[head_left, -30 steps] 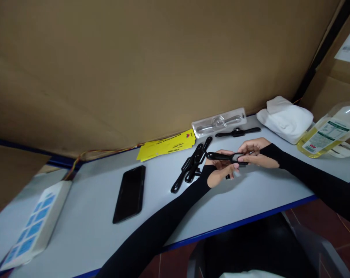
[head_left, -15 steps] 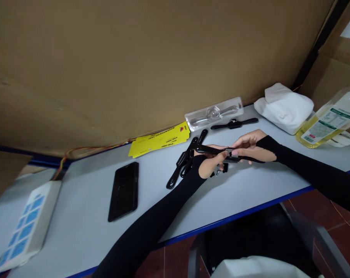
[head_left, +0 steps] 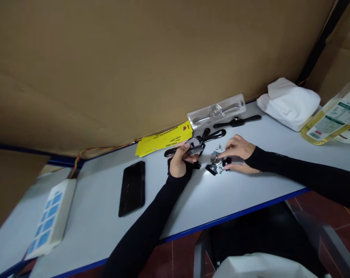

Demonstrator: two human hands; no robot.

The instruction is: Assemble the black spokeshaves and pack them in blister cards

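My left hand (head_left: 180,160) is closed around a black watch strap (head_left: 214,136) and holds it just above the table, over a few more black straps (head_left: 204,133) lying there. My right hand (head_left: 237,151) rests lower on the table, fingers pinched at a cluster of small metal and black parts (head_left: 214,164). Whether the fingers hold one of the parts is unclear. Another black strap with a buckle (head_left: 237,121) lies behind my hands, next to a clear plastic blister pack (head_left: 215,110).
Yellow printed cards (head_left: 163,138) lie by the cardboard wall (head_left: 163,58). A black phone (head_left: 132,187) lies left of my hands and a white box with blue squares (head_left: 50,220) sits far left. A white cloth (head_left: 289,102) and a bottle of yellow liquid (head_left: 331,121) sit at the right.
Both hands held the strap together in the air. Now my left hand has carried it left toward the strap pile, and my right hand has let go and dropped to the small parts.
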